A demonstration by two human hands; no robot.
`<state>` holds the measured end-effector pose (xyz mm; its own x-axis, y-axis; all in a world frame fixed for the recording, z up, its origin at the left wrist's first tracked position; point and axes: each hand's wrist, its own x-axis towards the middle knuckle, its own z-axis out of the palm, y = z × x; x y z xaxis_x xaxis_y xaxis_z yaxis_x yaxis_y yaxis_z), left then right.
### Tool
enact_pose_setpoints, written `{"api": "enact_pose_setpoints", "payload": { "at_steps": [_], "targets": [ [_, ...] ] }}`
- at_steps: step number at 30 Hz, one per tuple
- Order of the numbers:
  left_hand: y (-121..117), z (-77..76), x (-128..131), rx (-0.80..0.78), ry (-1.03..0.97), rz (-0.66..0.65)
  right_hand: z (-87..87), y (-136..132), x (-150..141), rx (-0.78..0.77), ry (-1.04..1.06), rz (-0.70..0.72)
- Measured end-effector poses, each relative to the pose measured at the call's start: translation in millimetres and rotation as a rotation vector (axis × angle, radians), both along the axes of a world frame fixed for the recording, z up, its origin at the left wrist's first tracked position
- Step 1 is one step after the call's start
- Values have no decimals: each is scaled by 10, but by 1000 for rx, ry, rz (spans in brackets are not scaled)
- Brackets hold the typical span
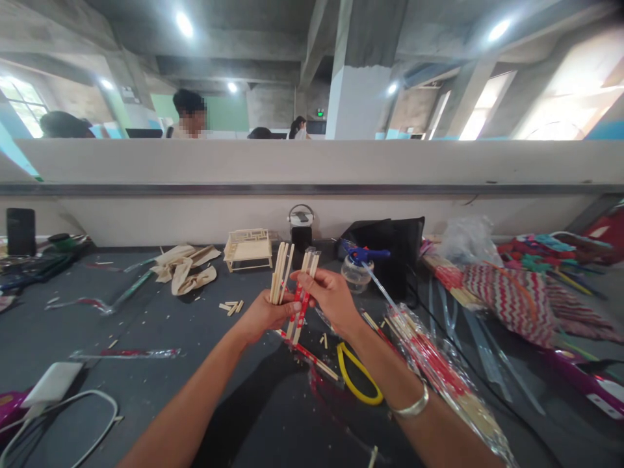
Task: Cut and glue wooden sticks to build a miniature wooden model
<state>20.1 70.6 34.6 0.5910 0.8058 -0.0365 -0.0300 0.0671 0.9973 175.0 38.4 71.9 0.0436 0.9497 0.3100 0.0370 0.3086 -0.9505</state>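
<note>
My left hand [263, 316] is closed around several bare wooden chopsticks [279, 270], which stand upright above the fist. My right hand [334, 300] pinches chopsticks in a red-printed clear wrapper [301, 307]; my left thumb touches them lower down. Their pale ends stick out above and below the wrapper. Under the hands, another red-wrapped pair [314, 361] lies on the dark table. Yellow-handled scissors or pliers [358, 377] rest below my right wrist, partly hidden by my forearm. Short cut stick pieces [231, 307] are left of my hands.
Behind stand a miniature wooden daybed [248, 249] and a blue glue gun [365, 254] on a glass jar [357, 276]. Packs of wrapped chopsticks [439, 364] lie right, near a black cable. Crumpled brown paper [188, 266], empty wrappers and a white charger [53, 383] lie left. People are beyond the partition [312, 162].
</note>
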Motion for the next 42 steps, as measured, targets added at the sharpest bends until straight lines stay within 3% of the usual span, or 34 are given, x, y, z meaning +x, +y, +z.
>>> {"api": "enact_pose_setpoints", "payload": {
  "at_steps": [6,10,13,20,26,36,42],
  "targets": [
    [12,20,3,-20,-6,25,44,-20,38,119,-160,-91],
    [78,13,-30,-48,-47,144,107,-14,164,291,-350,-229],
    [136,-18,-59,-87,-21,256,48,67,253,368,-506,-329],
    [251,-197,-128,-132,-26,350,-337,323,268,299,-626,-292],
    [259,-263,-112,-140,-11,366,-415,339,288,282,-624,-299],
    [132,-117,-2,-17,-50,374,-811,388,215,217,-696,-228],
    [117,-78,21,17,-88,423,-918,426,211,188,-760,-174]
  ]
}}
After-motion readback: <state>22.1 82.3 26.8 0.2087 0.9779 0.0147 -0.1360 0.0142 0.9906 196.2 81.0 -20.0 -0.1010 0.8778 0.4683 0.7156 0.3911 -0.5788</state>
